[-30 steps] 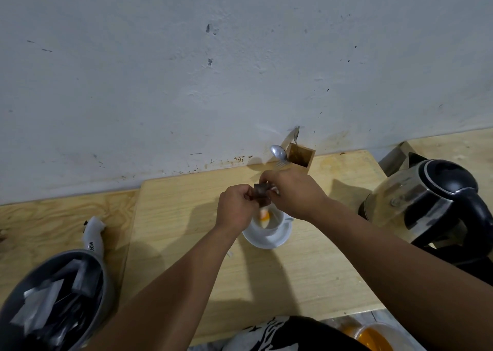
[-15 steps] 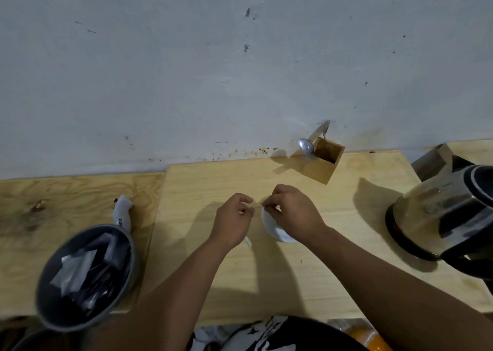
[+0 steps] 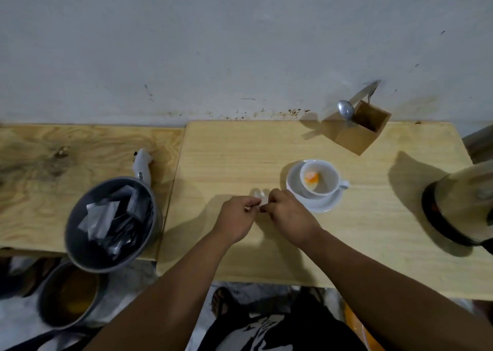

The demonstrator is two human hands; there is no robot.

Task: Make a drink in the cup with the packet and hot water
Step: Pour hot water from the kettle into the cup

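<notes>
Two hands, left hand (image 3: pixel 236 218) and right hand (image 3: pixel 289 217), pinch one small pale packet (image 3: pixel 260 199) between them above the wooden table (image 3: pixel 373 230). One white cup (image 3: pixel 321 177) with orange powder sits on one saucer (image 3: pixel 324 206) just right. One kettle (image 3: pixel 461 206) stands far right.

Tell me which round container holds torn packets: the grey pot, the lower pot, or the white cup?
The grey round pot on the left wooden board; the lower pot holds brownish liquid, the white cup something orange.
</notes>
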